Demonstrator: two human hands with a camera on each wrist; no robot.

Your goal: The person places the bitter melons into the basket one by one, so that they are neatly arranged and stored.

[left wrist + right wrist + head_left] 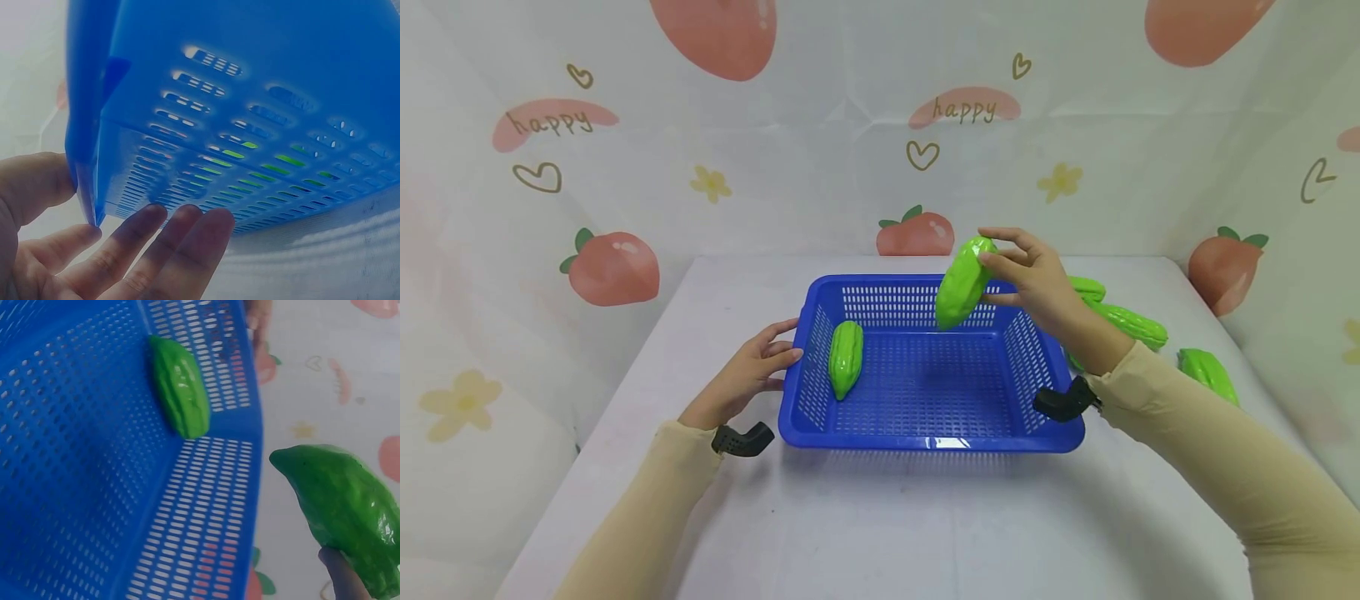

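My right hand (1033, 271) pinches a bright green, ridged bitter melon (962, 283) by its upper end. It hangs tilted over the far side of the blue plastic basket (932, 443), and the right wrist view shows its pointed tip (284, 456) and my thumb against its skin. At the basket's left side, my left hand (748, 367) holds the rim, thumb (37, 184) at the rim's edge and fingers (187, 250) underneath, beside the slotted outer wall. Another bitter melon (847, 358) lies inside the basket along the left wall.
Right of the basket, several more bitter melons lie on the white table (880, 525), partly hidden behind my right forearm. One bitter melon (1207, 375) lies apart, farther right. A cloth backdrop (842, 167) printed with peaches hangs behind the table.
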